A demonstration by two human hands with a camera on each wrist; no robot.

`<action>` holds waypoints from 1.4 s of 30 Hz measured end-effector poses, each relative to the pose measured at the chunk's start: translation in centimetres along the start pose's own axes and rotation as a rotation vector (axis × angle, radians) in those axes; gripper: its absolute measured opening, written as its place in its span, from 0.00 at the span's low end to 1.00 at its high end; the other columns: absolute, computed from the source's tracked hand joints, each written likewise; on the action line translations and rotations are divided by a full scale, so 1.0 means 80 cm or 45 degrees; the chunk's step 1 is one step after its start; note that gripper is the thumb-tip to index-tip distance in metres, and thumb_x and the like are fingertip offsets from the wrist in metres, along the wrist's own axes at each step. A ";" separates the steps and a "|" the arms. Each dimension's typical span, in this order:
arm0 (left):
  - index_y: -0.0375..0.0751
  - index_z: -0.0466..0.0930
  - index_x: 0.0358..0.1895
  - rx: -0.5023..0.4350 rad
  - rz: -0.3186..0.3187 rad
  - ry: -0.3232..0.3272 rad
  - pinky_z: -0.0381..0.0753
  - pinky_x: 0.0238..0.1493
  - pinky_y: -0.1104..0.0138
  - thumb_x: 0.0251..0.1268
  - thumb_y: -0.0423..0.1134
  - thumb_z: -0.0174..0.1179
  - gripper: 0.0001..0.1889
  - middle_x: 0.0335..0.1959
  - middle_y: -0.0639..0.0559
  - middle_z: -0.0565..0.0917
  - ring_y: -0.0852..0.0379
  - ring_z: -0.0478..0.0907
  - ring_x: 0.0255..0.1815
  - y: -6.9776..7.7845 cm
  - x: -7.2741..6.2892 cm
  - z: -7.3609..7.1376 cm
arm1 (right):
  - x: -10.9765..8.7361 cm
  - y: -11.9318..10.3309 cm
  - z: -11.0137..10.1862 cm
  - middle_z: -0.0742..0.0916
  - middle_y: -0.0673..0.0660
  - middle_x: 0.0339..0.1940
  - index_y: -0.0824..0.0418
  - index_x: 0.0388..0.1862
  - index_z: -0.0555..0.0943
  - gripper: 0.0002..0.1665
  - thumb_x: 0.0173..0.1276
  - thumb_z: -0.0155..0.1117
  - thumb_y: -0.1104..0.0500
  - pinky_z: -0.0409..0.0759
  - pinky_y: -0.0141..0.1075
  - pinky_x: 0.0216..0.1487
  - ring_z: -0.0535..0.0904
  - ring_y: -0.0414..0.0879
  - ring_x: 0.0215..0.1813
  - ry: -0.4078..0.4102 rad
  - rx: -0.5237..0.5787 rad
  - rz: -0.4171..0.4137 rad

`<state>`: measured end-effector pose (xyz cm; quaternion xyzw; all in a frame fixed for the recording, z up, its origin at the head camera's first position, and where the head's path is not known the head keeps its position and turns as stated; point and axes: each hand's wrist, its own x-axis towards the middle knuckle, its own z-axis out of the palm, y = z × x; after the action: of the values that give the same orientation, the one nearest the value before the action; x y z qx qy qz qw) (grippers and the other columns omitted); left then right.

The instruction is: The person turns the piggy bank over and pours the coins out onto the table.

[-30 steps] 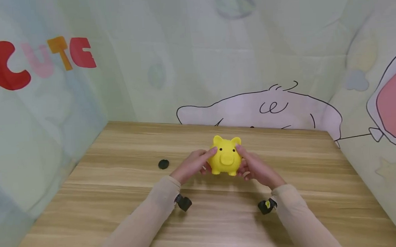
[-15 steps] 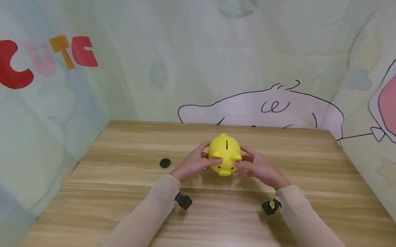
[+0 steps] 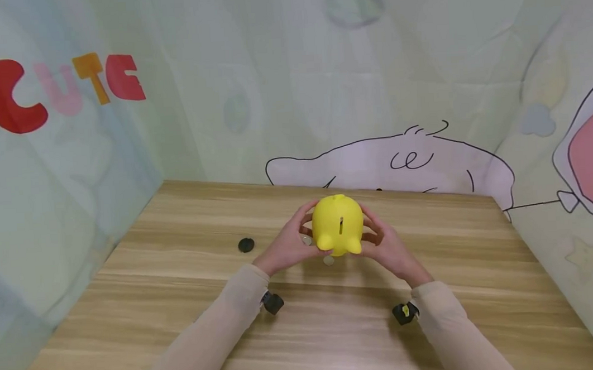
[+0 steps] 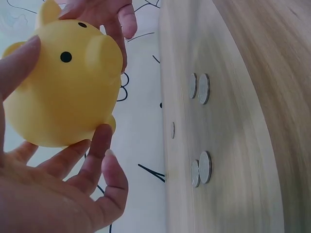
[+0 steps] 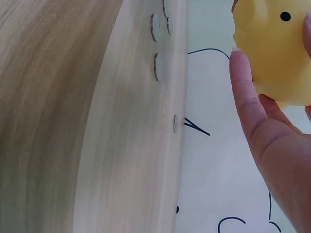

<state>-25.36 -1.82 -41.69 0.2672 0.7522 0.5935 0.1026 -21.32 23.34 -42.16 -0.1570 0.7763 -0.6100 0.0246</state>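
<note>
A yellow piggy bank (image 3: 338, 225) is held up between both hands over the wooden table. Its slotted back faces the head camera, ears toward the person; its eyes and snout show in the left wrist view. My left hand (image 3: 290, 242) grips its left side, thumb by an ear, fingers curled beneath in the left wrist view. My right hand (image 3: 389, 250) grips the opposite side. On the table below, one coin (image 3: 306, 241) shows beside the left fingers and another coin (image 3: 328, 260) just in front of the bank. Several coins (image 4: 205, 166) lie flat in the left wrist view.
A black round plug-like disc (image 3: 246, 244) lies on the wooden table (image 3: 314, 335) to the left of the hands. A printed curtain (image 3: 272, 97) with a cartoon drawing and coloured letters hangs behind the table and at its sides.
The piggy bank has tipped over in both hands, from its face toward the head camera to its slotted back. Coins now show on the table beneath it.
</note>
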 end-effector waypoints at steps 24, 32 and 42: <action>0.53 0.55 0.77 -0.086 -0.223 -0.088 0.78 0.51 0.48 0.62 0.52 0.69 0.43 0.53 0.42 0.75 0.42 0.78 0.47 -0.001 -0.001 -0.001 | -0.006 -0.006 0.002 0.73 0.71 0.64 0.59 0.80 0.53 0.42 0.75 0.60 0.53 0.84 0.48 0.42 0.79 0.57 0.53 -0.009 0.116 0.272; 0.35 0.73 0.57 0.007 -0.375 -0.069 0.76 0.53 0.48 0.67 0.68 0.53 0.37 0.40 0.46 0.83 0.41 0.78 0.46 0.000 0.000 0.005 | 0.001 -0.009 0.011 0.81 0.59 0.25 0.67 0.43 0.78 0.49 0.68 0.40 0.22 0.75 0.35 0.23 0.77 0.52 0.29 0.069 0.116 0.507; 0.37 0.83 0.36 0.134 -0.403 -0.119 0.79 0.43 0.53 0.67 0.77 0.35 0.44 0.26 0.44 0.83 0.41 0.79 0.32 0.001 0.005 0.004 | 0.012 -0.018 0.017 0.84 0.61 0.23 0.68 0.30 0.78 0.58 0.56 0.37 0.12 0.72 0.32 0.21 0.75 0.45 0.20 0.099 0.059 0.738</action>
<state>-25.53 -1.37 -41.67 0.1777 0.8094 0.5167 0.2154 -21.61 21.49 -41.01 0.0955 0.7749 -0.6008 0.1715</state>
